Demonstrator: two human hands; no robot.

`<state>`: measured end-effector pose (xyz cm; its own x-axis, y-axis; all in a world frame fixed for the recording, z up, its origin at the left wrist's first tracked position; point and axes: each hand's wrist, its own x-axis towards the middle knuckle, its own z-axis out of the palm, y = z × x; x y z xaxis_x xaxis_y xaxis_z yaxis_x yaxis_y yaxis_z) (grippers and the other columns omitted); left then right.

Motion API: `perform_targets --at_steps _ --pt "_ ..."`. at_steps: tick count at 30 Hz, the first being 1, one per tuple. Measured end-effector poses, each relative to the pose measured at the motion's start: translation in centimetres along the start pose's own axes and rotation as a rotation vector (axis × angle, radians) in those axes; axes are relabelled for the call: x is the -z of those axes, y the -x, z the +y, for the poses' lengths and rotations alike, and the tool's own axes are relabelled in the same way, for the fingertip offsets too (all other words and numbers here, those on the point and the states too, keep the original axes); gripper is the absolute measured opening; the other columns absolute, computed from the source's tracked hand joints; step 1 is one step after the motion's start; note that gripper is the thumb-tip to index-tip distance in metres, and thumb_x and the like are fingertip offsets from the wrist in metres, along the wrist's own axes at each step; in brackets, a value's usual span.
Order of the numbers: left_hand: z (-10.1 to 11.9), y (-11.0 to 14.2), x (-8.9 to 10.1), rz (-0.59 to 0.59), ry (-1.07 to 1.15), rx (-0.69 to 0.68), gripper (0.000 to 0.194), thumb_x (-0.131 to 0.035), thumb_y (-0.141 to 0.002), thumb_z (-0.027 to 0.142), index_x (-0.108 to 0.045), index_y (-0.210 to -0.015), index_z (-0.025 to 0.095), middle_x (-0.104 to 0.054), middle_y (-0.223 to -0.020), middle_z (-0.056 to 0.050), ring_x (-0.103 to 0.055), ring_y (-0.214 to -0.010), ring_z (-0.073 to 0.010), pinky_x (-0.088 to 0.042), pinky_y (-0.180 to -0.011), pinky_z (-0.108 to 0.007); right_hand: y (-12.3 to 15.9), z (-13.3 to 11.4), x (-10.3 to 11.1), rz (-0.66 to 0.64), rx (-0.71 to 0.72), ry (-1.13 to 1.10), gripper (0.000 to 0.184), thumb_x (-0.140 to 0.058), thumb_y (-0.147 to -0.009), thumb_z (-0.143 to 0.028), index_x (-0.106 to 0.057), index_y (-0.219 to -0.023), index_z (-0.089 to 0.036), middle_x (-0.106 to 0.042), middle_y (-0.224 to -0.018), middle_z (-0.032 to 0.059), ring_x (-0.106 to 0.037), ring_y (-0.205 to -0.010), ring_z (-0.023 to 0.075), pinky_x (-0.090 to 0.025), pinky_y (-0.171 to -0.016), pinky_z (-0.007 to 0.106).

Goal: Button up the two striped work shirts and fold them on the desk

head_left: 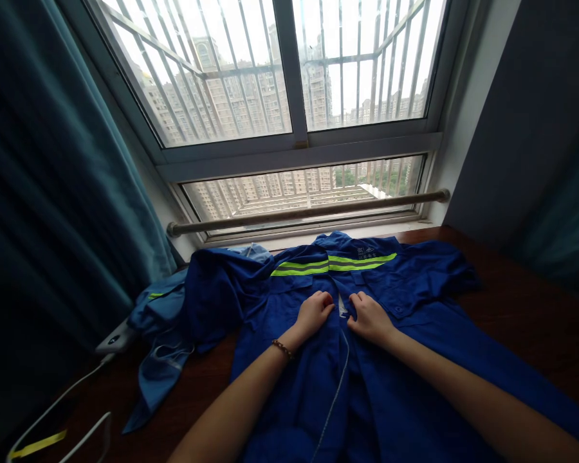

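Note:
A blue work jacket [289, 360] with a yellow-green reflective stripe [361, 262] across the chest lies spread out, collar toward the window. Its front opening runs down the middle, with a pale line along the edge. My left hand [316, 310], a beaded bracelet on its wrist, pinches the fabric at the left side of the opening. Opposite it, my right hand [368, 317] grips the other front edge, with a little bunched cloth at the fingers. Between the hands a small gap shows something whitish inside. The exact fingertip contact is partly hidden.
A lighter blue garment [164, 350] lies crumpled at the left beside a white power strip [117, 337] with a cord. A yellow strip [39, 444] is at lower left. Beyond the dark wooden surface [521, 321] runs a metal rail [313, 212] before the window. A teal curtain [77, 161] hangs left.

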<state>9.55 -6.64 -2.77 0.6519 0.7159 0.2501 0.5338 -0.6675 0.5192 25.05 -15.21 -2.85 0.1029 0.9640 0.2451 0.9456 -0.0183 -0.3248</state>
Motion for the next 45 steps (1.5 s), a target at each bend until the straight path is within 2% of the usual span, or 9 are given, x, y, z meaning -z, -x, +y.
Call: perform_targets --at_steps 3,7,13,16,20,24,30,36,45 --pt "-0.9 0.0 0.0 -0.041 0.058 0.007 0.019 -0.062 -0.070 0.035 -0.061 -0.079 0.018 -0.059 -0.078 -0.001 -0.052 -0.065 -0.0121 -0.037 -0.057 -0.021 -0.4 0.8 -0.3 0.035 -0.033 -0.063 0.025 -0.047 -0.064 -0.011 -0.055 -0.088 -0.015 -0.057 -0.086 0.0075 -0.053 -0.078 0.0171 -0.036 -0.067 0.025" --pt "-1.2 -0.2 0.0 -0.066 0.143 0.040 0.018 -0.066 -0.065 0.030 -0.061 -0.077 0.018 -0.061 -0.075 0.001 -0.053 -0.065 -0.0121 -0.036 -0.056 -0.021 -1.3 1.9 -0.6 0.073 -0.155 -0.363 0.019 -0.049 -0.063 -0.012 -0.058 -0.079 -0.015 -0.060 -0.074 0.0041 -0.054 -0.071 0.0158 -0.038 -0.066 0.025" --pt "-1.3 -0.5 0.1 -0.047 0.421 0.074 0.014 -0.065 -0.066 0.027 -0.059 -0.069 0.015 -0.060 -0.065 0.000 -0.055 -0.060 -0.0122 -0.039 -0.055 -0.022 -2.3 2.4 0.8 -0.063 -0.625 -1.354 0.019 -0.047 -0.063 -0.012 -0.057 -0.078 -0.016 -0.056 -0.060 -0.0023 -0.052 -0.054 0.0115 -0.041 -0.054 0.023" --pt "-0.8 -1.1 0.8 -0.103 0.708 0.208 0.017 -0.066 -0.064 0.027 -0.058 -0.071 0.013 -0.060 -0.059 0.000 -0.055 -0.052 -0.0117 -0.042 -0.052 -0.023 -2.4 2.1 2.0 -0.117 -0.767 -1.599 0.019 -0.048 -0.065 -0.010 -0.058 -0.080 -0.016 -0.059 -0.061 -0.0018 -0.054 -0.054 0.0103 -0.043 -0.054 0.021" --pt "0.3 -2.6 2.5 -0.138 0.980 0.362 0.022 -0.072 -0.059 0.023 -0.061 -0.073 0.010 -0.062 -0.061 -0.002 -0.057 -0.052 -0.0105 -0.046 -0.054 -0.023 -3.2 2.0 3.1 -0.148 -0.822 -1.654 0.013 -0.050 -0.069 -0.009 -0.058 -0.077 -0.015 -0.059 -0.057 -0.0013 -0.055 -0.052 0.0105 -0.044 -0.052 0.020" --pt "1.3 -4.1 3.7 -0.103 1.063 0.455 0.023 -0.076 -0.054 0.015 -0.063 -0.071 0.008 -0.062 -0.062 -0.004 -0.059 -0.054 -0.0101 -0.050 -0.059 -0.024 -4.3 1.6 3.6 -0.176 -0.775 -1.631 0.007 -0.051 -0.072 -0.010 -0.057 -0.068 -0.013 -0.059 -0.054 0.0012 -0.054 -0.049 0.0115 -0.045 -0.051 0.022" --pt "2.2 -4.3 2.4 -0.014 1.127 0.478 0.025 -0.078 -0.051 0.014 -0.063 -0.070 0.007 -0.063 -0.062 -0.005 -0.061 -0.055 -0.0118 -0.052 -0.062 -0.027 -4.3 0.3 3.4 -0.146 -0.700 -1.598 0.010 -0.052 -0.072 -0.009 -0.058 -0.064 -0.011 -0.061 -0.055 0.0037 -0.056 -0.050 0.0122 -0.047 -0.054 0.023" --pt "2.4 -3.3 1.2 -0.020 1.155 0.463 0.027 -0.078 -0.051 0.014 -0.064 -0.073 0.007 -0.065 -0.063 -0.006 -0.063 -0.060 -0.0147 -0.053 -0.068 -0.029 -3.9 0.1 3.1 -0.150 -0.687 -1.556 0.012 -0.053 -0.071 -0.011 -0.058 -0.060 -0.011 -0.060 -0.052 0.0036 -0.054 -0.046 0.0108 -0.045 -0.048 0.021" --pt "2.4 -3.1 1.2 -0.027 1.219 0.422 0.030 -0.079 -0.051 0.017 -0.064 -0.075 0.007 -0.065 -0.065 -0.005 -0.064 -0.062 -0.0145 -0.053 -0.070 -0.028 -3.6 -0.1 3.7 -0.141 -0.643 -1.535 0.011 -0.054 -0.073 -0.014 -0.059 -0.064 -0.010 -0.062 -0.054 0.0043 -0.055 -0.046 0.0115 -0.044 -0.046 0.021"
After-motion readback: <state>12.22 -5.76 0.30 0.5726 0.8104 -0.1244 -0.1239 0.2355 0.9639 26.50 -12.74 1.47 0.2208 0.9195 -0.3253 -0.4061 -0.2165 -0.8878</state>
